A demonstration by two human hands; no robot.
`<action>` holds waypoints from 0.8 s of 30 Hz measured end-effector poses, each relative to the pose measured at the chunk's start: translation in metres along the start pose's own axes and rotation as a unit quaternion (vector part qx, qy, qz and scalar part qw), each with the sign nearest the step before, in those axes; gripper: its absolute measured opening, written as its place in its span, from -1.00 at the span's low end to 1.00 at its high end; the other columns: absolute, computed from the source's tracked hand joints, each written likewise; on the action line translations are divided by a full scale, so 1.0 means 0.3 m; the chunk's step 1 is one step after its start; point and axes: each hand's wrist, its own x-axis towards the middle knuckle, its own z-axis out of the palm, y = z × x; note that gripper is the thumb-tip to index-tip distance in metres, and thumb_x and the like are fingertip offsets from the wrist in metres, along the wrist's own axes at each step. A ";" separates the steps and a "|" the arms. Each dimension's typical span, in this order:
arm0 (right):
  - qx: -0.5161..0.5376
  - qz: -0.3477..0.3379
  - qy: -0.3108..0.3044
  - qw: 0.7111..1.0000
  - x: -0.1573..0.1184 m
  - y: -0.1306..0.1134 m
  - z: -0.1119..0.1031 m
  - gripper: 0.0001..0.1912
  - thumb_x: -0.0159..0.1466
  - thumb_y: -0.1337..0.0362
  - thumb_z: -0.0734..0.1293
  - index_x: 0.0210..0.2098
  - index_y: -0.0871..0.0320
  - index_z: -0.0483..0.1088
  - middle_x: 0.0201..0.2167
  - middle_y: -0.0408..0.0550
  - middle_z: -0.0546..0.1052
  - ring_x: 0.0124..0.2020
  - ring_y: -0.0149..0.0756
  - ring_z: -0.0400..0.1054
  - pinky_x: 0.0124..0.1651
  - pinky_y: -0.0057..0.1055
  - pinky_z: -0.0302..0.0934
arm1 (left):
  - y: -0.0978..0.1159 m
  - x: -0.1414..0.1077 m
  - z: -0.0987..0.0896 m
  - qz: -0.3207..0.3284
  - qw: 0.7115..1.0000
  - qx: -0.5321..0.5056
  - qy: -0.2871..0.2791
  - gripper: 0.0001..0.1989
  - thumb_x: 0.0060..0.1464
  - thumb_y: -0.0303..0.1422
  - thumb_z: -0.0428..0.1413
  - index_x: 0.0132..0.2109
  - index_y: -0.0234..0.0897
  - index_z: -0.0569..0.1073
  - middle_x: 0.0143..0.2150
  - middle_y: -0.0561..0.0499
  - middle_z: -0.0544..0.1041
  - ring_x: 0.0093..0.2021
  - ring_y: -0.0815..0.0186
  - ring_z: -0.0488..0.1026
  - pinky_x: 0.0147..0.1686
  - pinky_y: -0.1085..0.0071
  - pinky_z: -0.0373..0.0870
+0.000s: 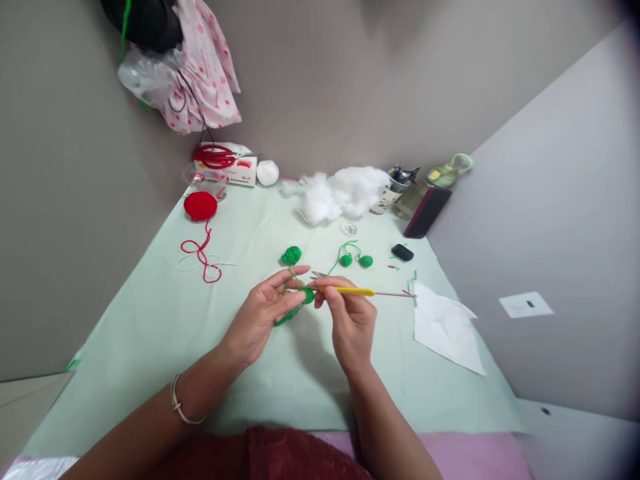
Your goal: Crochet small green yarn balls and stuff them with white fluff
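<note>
Between thumb and fingers, my left hand pinches a small green crochet piece, with green yarn running over the fingers. My right hand grips a crochet hook with a yellow handle, its tip at the green piece. Just beyond my left hand lies a green yarn ball. Two small green crocheted balls with loose yarn tails rest farther right. Scissor blades show behind my right fingers; the rest of the scissors is hidden.
A red yarn ball with a loose strand lies at the left. White stuffing sits at the back, near a pen cup, a bottle and a propped phone. White paper lies at the right edge.
</note>
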 end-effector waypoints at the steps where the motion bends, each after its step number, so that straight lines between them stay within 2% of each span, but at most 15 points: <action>1: -0.037 -0.037 0.002 0.999 -0.008 0.007 0.004 -0.81 0.42 0.30 0.30 -0.16 0.05 0.59 -0.30 -0.04 0.62 -0.37 -0.28 0.46 -0.25 -0.26 0.40 | -0.001 0.000 0.003 0.002 1.000 -0.003 0.008 -0.55 0.03 -0.37 0.37 0.11 -0.16 0.60 -0.31 0.09 0.50 -0.49 0.51 0.21 -0.40 0.51 0.21; 4: -0.140 -0.168 -0.002 0.976 -0.026 0.030 0.007 -0.70 0.36 0.42 0.34 -0.04 -0.06 0.59 -0.16 0.00 0.63 -0.20 -0.22 0.51 -0.16 -0.23 0.43 | -0.004 0.007 0.001 -0.026 0.998 -0.054 -0.010 -0.59 0.04 -0.35 0.38 0.08 -0.21 0.63 -0.50 0.20 0.34 -0.57 0.56 0.03 -0.43 0.56 0.20; 6: -0.133 -0.193 0.000 0.972 -0.024 0.034 -0.003 -0.67 0.34 0.45 0.35 -0.03 -0.08 0.59 -0.14 -0.01 0.63 -0.17 -0.22 0.52 -0.14 -0.24 0.44 | -0.004 0.014 -0.007 -0.069 0.992 -0.099 -0.036 -0.63 0.04 -0.35 0.37 0.03 -0.27 0.66 -0.59 0.27 0.17 -0.60 0.56 -0.08 -0.32 0.56 0.32; 7: -0.101 -0.169 0.010 0.980 -0.018 0.031 -0.010 -0.70 0.36 0.44 0.34 -0.06 -0.05 0.59 -0.18 -0.02 0.63 -0.18 -0.22 0.52 -0.14 -0.23 0.44 | -0.002 0.018 -0.012 -0.084 0.989 -0.116 -0.043 -0.64 0.04 -0.35 0.37 0.01 -0.30 0.67 -0.62 0.29 0.10 -0.60 0.56 -0.10 -0.24 0.54 0.37; 9: -0.006 -0.068 0.038 0.997 -0.003 0.021 -0.026 -0.79 0.40 0.37 0.30 -0.13 0.02 0.59 -0.28 -0.04 0.61 -0.30 -0.27 0.50 -0.20 -0.25 0.43 | 0.001 0.022 -0.020 -0.097 0.986 -0.132 -0.042 -0.68 0.05 -0.37 0.36 -0.01 -0.30 0.68 -0.64 0.30 0.02 -0.60 0.54 -0.09 -0.09 0.47 0.41; 11: 0.086 0.030 0.046 0.995 0.012 0.009 -0.034 -0.81 0.43 0.26 0.29 -0.21 0.08 0.57 -0.32 -0.06 0.59 -0.43 -0.33 0.44 -0.31 -0.29 0.41 | 0.003 0.021 -0.023 -0.085 0.988 -0.123 -0.041 -0.70 0.07 -0.37 0.35 -0.01 -0.25 0.68 -0.65 0.30 0.04 -0.59 0.53 -0.04 -0.03 0.42 0.40; 12: 0.114 0.060 0.036 0.991 0.017 0.004 -0.035 -0.80 0.42 0.22 0.30 -0.23 0.09 0.57 -0.32 -0.06 0.59 -0.46 -0.36 0.41 -0.35 -0.31 0.39 | 0.002 0.019 -0.022 -0.072 0.991 -0.106 -0.046 -0.69 0.07 -0.38 0.35 0.00 -0.23 0.67 -0.64 0.28 0.11 -0.58 0.53 0.01 -0.03 0.41 0.39; 14: 0.126 0.085 0.001 0.988 0.020 -0.002 -0.030 -0.81 0.39 0.19 0.35 -0.25 0.11 0.58 -0.34 -0.07 0.59 -0.45 -0.37 0.39 -0.36 -0.35 0.35 | -0.002 0.015 -0.019 -0.040 0.997 -0.051 -0.051 -0.66 0.07 -0.37 0.35 0.02 -0.19 0.66 -0.52 0.17 0.36 -0.49 0.49 0.19 -0.07 0.41 0.35; 16: 0.114 0.091 -0.013 0.989 0.019 -0.004 -0.024 -0.83 0.37 0.20 0.38 -0.26 0.11 0.60 -0.36 -0.07 0.59 -0.43 -0.38 0.37 -0.35 -0.37 0.33 | -0.006 0.010 -0.016 -0.006 0.999 0.009 -0.043 -0.65 0.07 -0.34 0.34 0.04 -0.16 0.65 -0.29 0.04 0.54 -0.32 0.41 0.34 -0.14 0.43 0.31; 18: 0.127 0.099 -0.005 0.987 0.017 -0.002 -0.022 -0.83 0.38 0.20 0.37 -0.26 0.10 0.61 -0.33 -0.07 0.60 -0.43 -0.39 0.37 -0.36 -0.39 0.32 | -0.010 0.008 -0.015 0.012 0.998 0.048 -0.031 -0.65 0.09 -0.30 0.34 0.05 -0.13 0.64 -0.15 0.00 0.56 -0.20 0.36 0.37 -0.19 0.44 0.27; 24: 0.186 0.128 -0.002 0.974 0.020 0.018 -0.033 -0.81 0.39 0.18 0.36 -0.25 0.08 0.61 -0.33 -0.08 0.60 -0.41 -0.39 0.39 -0.34 -0.39 0.33 | -0.014 0.009 -0.029 0.028 0.996 0.078 -0.029 -0.64 0.09 -0.25 0.34 0.06 -0.10 0.63 -0.13 0.00 0.53 -0.13 0.33 0.37 -0.10 0.42 0.24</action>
